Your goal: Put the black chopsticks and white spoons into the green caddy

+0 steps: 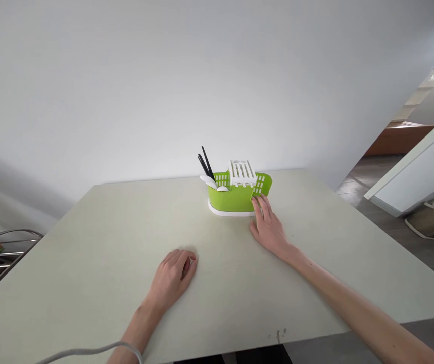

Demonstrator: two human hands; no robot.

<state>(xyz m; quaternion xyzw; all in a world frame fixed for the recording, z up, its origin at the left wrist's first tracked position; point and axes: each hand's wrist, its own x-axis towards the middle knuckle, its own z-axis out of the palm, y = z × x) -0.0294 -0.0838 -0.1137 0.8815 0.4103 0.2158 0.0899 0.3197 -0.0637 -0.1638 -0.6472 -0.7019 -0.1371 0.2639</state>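
A green utensil caddy [231, 199] with a white base stands upright on the table near the wall. Black chopsticks [206, 164] and white spoons [208, 181] lean out of its left compartment. Across its middle sits a white slotted rack [242, 172]. My right hand [269, 228] is at the caddy's right front, fingers stretched and fingertips against its green wall; the thumb is apart, and the hand covers part of that end. Resting on the table, well in front of the caddy, my left hand [175, 275] is curled closed, with nothing visible in it.
The pale table [88, 253] runs back to a white wall [156, 91]. A grey cable [88, 350] crosses my left forearm. A metal wire rack [6, 253] stands past the left edge. At the right are a white panel [421, 167] and grey floor [368, 177].
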